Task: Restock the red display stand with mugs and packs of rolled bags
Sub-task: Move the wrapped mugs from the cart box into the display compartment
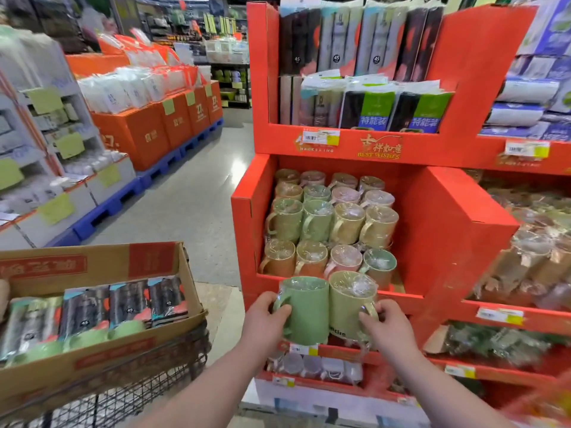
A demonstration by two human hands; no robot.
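My left hand (265, 319) grips a green wrapped mug (307, 307) by its handle side. Beside it, my right hand (386, 325) holds a pale yellow-green wrapped mug (347, 304) at its handle. Both mugs touch each other, held just in front of the red display stand (448, 230), below its middle shelf. That shelf holds several wrapped mugs (330, 220) in stacked rows. The top shelf carries packs of rolled bags (364, 38). At the lower left, a cardboard box (92, 264) contains more packs of rolled bags (123, 307) and green mugs (89, 338).
The box sits on a wire cart (139, 378) at my left. Lower shelves of the stand hold more wrapped goods (315, 366). An aisle of grey floor (185, 205) runs left of the stand, lined with orange boxes on blue pallets (160, 131).
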